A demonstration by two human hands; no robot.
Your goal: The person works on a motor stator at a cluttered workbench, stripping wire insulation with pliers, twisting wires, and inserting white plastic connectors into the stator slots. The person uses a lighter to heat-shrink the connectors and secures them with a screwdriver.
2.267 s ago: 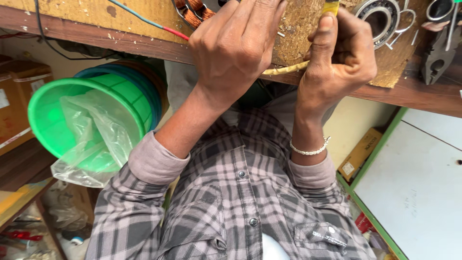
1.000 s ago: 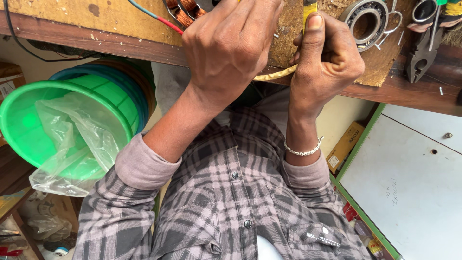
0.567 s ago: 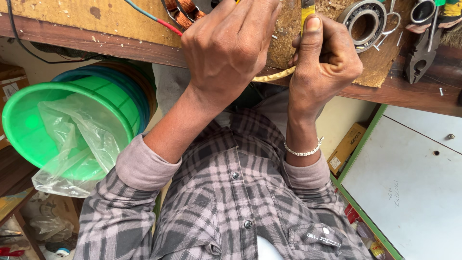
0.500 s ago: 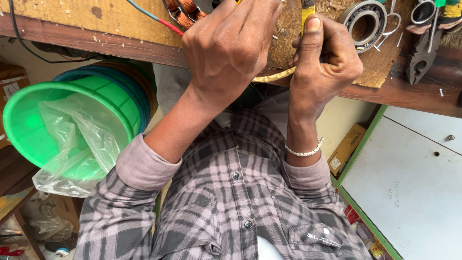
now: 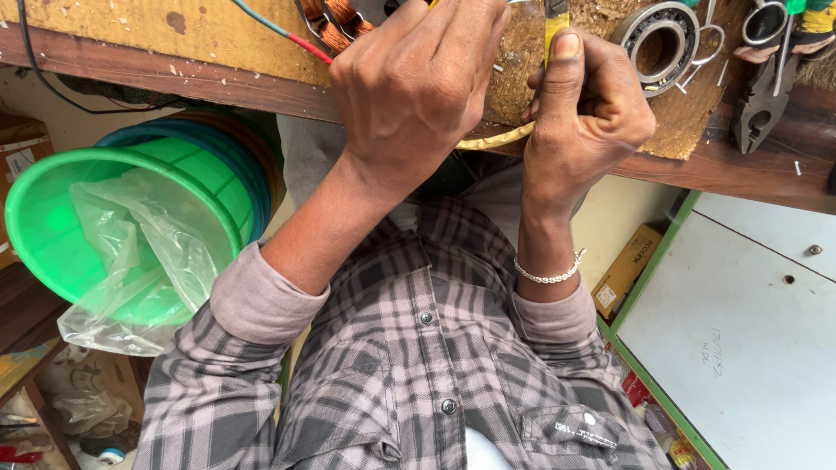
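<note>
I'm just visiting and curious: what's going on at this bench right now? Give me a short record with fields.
Setting: wooden workbench, seen from above by the person working at it
Left hand: knuckles up, fingers curled over the copper winding at the bench's far edge
Right hand: fist closed on a yellow-handled tool, thumb pressed along the handle
On the bench: steel ball bearing, pliers, red wire
Beside the bench: stacked green tubs with a clear plastic bag draped over the rim
Wrist: beaded bracelet on the right
</note>
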